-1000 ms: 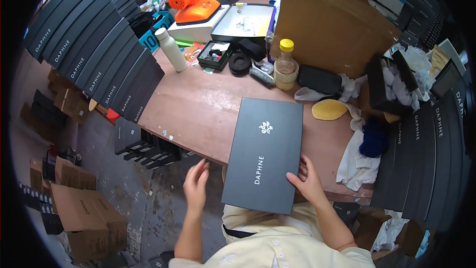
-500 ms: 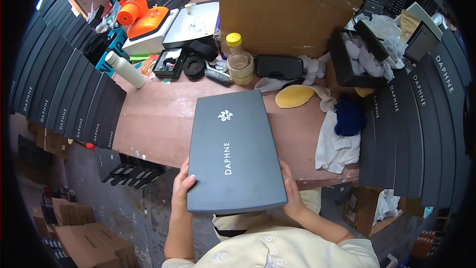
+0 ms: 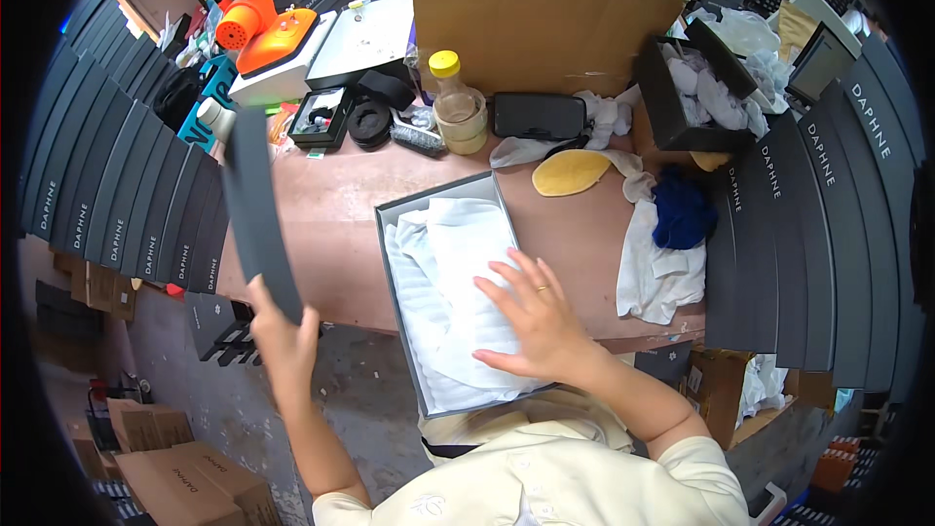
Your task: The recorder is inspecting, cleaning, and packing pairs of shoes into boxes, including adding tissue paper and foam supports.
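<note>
Stacks of dark boxes (image 3: 112, 180) flank a reddish-brown counter (image 3: 326, 195), with a yellow-capped bottle (image 3: 461, 122) and a yellow pad (image 3: 572, 173) beyond the work. One open box (image 3: 438, 192) lies at the near edge, its lower end overhanging toward the person, with white paper (image 3: 453, 253) inside. Left of it, apart, the left hand (image 3: 284, 336) has its grip clamped on the near end of the lid (image 3: 258, 214), tipped on edge. The right hand's (image 3: 541, 326) grip is apart, fingers spread over the paper; I cannot tell whether they touch.

The left hand (image 3: 282, 331) curls in a grip; the right hand (image 3: 539, 323) reaches inward, fingers (image 3: 500, 299) spread apart.
</note>
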The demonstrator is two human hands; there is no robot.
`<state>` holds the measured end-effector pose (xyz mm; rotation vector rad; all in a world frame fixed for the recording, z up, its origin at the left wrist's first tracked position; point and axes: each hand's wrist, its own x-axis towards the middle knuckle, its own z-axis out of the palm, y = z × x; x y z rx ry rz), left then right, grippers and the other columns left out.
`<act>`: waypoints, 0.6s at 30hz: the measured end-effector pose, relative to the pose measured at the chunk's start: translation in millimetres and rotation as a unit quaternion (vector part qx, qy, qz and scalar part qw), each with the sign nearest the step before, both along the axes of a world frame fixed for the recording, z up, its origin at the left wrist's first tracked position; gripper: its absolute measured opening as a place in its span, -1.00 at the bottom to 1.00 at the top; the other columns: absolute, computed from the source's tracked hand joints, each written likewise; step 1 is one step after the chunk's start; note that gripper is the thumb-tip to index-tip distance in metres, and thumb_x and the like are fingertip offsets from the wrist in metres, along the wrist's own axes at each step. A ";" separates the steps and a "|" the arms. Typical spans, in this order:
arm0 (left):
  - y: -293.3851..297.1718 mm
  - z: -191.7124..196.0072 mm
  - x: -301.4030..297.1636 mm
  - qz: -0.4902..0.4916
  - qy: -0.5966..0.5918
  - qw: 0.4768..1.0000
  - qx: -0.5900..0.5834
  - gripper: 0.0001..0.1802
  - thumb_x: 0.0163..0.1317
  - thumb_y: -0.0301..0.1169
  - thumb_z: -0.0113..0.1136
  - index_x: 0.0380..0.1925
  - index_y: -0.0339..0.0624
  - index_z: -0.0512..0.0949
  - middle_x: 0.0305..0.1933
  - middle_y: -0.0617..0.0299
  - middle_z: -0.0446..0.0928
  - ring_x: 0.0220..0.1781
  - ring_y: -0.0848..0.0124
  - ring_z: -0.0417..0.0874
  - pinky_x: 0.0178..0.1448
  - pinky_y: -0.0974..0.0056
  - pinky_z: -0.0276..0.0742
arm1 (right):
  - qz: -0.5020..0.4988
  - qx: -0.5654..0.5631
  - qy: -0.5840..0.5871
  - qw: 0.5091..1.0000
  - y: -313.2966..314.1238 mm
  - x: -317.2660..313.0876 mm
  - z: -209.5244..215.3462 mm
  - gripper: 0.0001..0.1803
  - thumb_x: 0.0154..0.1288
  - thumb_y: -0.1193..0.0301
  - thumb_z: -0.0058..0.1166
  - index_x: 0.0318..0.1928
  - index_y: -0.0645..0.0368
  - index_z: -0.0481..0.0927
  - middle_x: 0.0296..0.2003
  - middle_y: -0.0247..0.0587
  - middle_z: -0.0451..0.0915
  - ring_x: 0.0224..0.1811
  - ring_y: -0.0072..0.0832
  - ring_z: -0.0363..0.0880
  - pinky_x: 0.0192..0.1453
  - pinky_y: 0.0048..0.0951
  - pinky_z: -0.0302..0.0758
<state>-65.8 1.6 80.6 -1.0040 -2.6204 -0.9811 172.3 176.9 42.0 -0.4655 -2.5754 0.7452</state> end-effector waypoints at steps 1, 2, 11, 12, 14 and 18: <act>-2.3 -24.2 -17.6 0.021 -0.001 0.998 -0.053 -0.38 -0.08 -0.60 0.14 0.07 -0.38 0.22 -0.32 -0.27 0.52 -0.22 -0.11 0.60 -0.15 0.09 0.48 | -0.002 0.046 0.008 0.999 -3.9 -9.5 -1.3 -0.45 -0.01 0.28 0.28 0.04 0.11 0.48 -0.02 -0.06 0.42 0.24 -0.09 0.23 0.27 -0.02 0.18; -0.3 -40.8 -27.7 0.037 -0.025 0.994 -0.101 -0.35 -0.08 -0.57 0.19 0.08 -0.38 0.21 -0.29 -0.30 0.52 -0.20 -0.18 0.57 -0.15 0.04 0.47 | 0.001 0.056 -0.028 0.998 -3.4 -17.3 -9.8 -0.53 -0.01 0.30 0.27 -0.04 0.12 0.50 -0.05 -0.08 0.44 0.18 -0.12 0.27 0.22 -0.04 0.21; 78.1 -32.6 73.9 -0.443 0.094 0.888 -0.084 -0.38 0.02 -0.14 0.27 0.03 -0.31 0.43 0.18 -0.16 0.36 0.29 -0.03 0.31 0.32 -0.15 0.11 | -0.293 -0.309 0.280 0.860 47.4 27.4 -14.4 -0.87 0.17 0.58 0.05 -0.23 0.24 0.51 -0.35 -0.35 0.52 -0.28 -0.56 0.47 -0.13 -0.57 0.41; 87.5 -33.8 95.5 -0.534 0.103 0.834 -0.098 -0.35 0.02 -0.05 0.24 0.02 -0.29 0.44 0.16 -0.15 0.37 0.28 0.00 0.32 0.31 -0.19 0.10 | -0.244 -0.211 0.290 0.901 44.3 23.8 1.8 -0.85 0.15 0.56 0.07 -0.23 0.24 0.51 -0.36 -0.32 0.52 -0.29 -0.52 0.48 -0.14 -0.53 0.42; 98.6 -57.0 132.6 -0.588 0.089 0.804 -0.032 -0.40 0.03 0.01 0.21 -0.11 -0.28 0.49 0.12 -0.08 0.43 0.24 0.02 0.36 0.31 -0.13 0.13 | -0.141 -0.014 0.296 0.945 29.4 3.7 39.3 -0.81 0.10 0.52 0.11 -0.23 0.25 0.51 -0.37 -0.25 0.53 -0.30 -0.45 0.50 -0.14 -0.46 0.45; 96.2 -57.2 138.0 -0.612 -0.060 0.782 -0.097 -0.46 0.07 -0.08 0.21 -0.08 -0.29 0.45 0.11 -0.07 0.35 0.27 0.06 0.28 0.35 -0.01 0.13 | 0.044 0.052 -0.027 0.997 23.4 -83.9 22.7 -0.60 0.06 0.31 0.17 -0.11 0.23 0.43 -0.34 -0.03 0.56 -0.24 -0.18 0.57 -0.16 -0.26 0.51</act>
